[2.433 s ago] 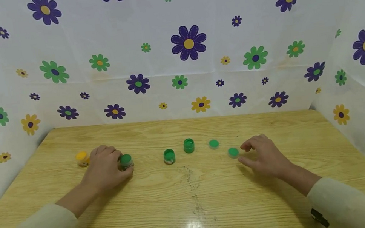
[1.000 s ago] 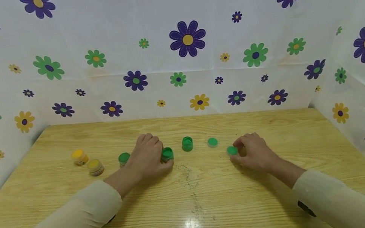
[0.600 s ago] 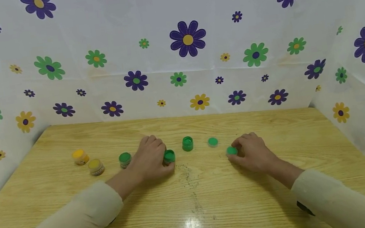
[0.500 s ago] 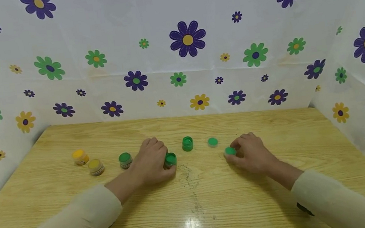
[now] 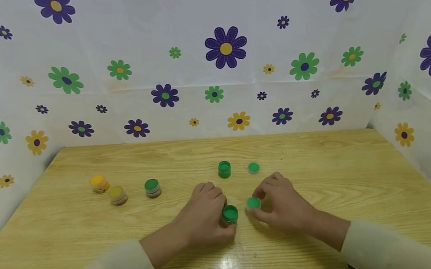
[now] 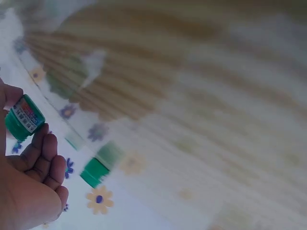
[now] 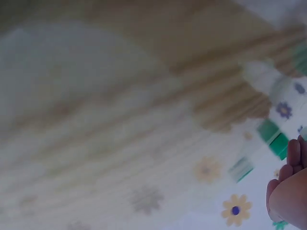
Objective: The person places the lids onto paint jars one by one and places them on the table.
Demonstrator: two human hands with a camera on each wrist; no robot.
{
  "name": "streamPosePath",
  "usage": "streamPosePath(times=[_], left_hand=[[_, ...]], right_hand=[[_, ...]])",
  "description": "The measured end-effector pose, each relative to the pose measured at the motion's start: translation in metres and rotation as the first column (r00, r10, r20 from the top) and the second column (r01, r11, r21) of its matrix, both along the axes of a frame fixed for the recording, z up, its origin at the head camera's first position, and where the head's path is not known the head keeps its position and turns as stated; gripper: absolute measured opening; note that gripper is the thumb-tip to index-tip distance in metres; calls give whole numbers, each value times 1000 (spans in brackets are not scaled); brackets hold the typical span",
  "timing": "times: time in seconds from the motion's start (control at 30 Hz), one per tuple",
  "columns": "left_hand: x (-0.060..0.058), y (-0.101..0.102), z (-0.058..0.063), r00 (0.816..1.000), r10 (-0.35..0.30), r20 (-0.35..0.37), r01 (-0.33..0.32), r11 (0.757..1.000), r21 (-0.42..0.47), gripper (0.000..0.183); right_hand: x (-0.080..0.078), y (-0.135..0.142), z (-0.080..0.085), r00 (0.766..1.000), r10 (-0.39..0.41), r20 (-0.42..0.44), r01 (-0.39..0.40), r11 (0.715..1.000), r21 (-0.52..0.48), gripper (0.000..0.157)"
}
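Note:
My left hand (image 5: 205, 216) grips an uncapped green paint jar (image 5: 230, 214) near the middle front of the table, thumb and fingers around its sides. The left wrist view shows the printed label of this paint jar (image 6: 28, 116) between the fingers. Just to the right, my right hand (image 5: 282, 202) pinches a round green jar lid (image 5: 253, 203) by its edge. A small gap separates lid and jar. In the right wrist view only part of the right hand (image 7: 290, 189) shows, at the right edge; the held lid is mostly out of that frame.
Behind the hands stand another uncapped green jar (image 5: 224, 169) and a loose green lid (image 5: 253, 168). To the left are a dark green jar (image 5: 152, 188), a dull yellow jar (image 5: 118, 195) and a bright yellow jar (image 5: 99, 183). A flowered cloth (image 5: 191, 65) borders the wooden table (image 5: 323, 157).
My left hand has left the dark green jar, taken hold of the uncapped green jar and brought it right and nearer. My right hand has picked up the lid and moved it left towards that jar.

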State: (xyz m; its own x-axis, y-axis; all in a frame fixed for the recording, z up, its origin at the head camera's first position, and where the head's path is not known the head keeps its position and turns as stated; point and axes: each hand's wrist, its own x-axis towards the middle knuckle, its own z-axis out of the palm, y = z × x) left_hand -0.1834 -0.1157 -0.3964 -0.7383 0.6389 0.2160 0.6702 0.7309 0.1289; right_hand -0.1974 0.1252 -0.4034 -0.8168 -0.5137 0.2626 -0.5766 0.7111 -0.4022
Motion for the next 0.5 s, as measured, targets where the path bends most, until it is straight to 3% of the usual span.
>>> streamPosePath(times=[0.23, 0.5], left_hand=[[5, 7, 0, 1000, 10, -20, -10, 1000, -2, 30], [8, 9, 4, 999, 31, -8, -31, 999, 6, 31]], right_hand=[[6, -6, -2, 979, 97, -180, -118, 987, -109, 20], [8, -10, 0, 982, 91, -169, -113, 985, -128, 22]])
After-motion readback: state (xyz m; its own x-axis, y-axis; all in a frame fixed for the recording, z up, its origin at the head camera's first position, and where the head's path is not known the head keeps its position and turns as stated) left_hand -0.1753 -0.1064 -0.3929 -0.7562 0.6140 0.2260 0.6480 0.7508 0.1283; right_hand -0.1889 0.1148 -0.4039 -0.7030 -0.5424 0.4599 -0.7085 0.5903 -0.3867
